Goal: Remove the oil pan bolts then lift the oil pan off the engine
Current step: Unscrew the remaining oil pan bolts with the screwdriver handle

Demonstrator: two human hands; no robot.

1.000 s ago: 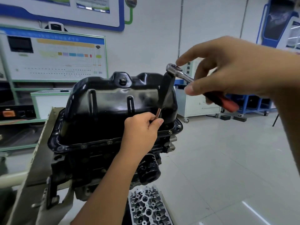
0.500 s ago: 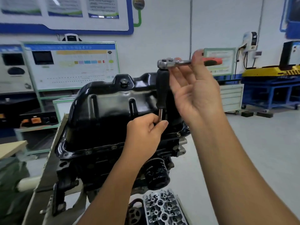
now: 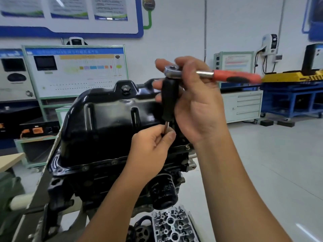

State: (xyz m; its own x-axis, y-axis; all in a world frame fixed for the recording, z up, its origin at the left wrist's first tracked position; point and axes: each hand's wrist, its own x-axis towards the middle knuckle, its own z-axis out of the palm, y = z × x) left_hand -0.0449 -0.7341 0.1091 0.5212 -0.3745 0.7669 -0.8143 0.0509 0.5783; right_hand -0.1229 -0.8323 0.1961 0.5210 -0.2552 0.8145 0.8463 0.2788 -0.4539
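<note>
Your right hand (image 3: 197, 102) is up at the top of the tool, fingers curled around the silver head of the ratchet (image 3: 172, 71) and the black extension handle (image 3: 169, 100) that hangs straight down from it. The ratchet's red and black grip (image 3: 236, 77) sticks out level to your right, past your knuckles, with nothing holding it there. Your left hand (image 3: 150, 151) sits lower, thumb and fingers pinching the thin metal shaft (image 3: 167, 125) where it comes out of the black handle; the shaft's lower end is hidden inside that pinch, so you cannot tell from here whether it is seated on a bolt.

The black oil pan (image 3: 108, 124) is on the engine (image 3: 97, 182), bottom side up and facing you, its flange lying along the block. The drain plug (image 3: 125, 89) stands in the raised boss at the top edge of the pan. Along the near flange you can see small bolt heads in place, including one bolt (image 3: 187, 147) at the right corner, just below your right wrist. The tool and both hands are at the pan's right end, in front of its side wall.

Under the engine hangs the black oil filter (image 3: 163, 193), and below that a bare cylinder head (image 3: 172, 226) lies with a sprocket beside it. The engine is carried on a grey stand (image 3: 40, 194) at your left. Behind it is a training board (image 3: 76, 70) against the wall, and off to your right a grey drawer cabinet (image 3: 244, 105).
</note>
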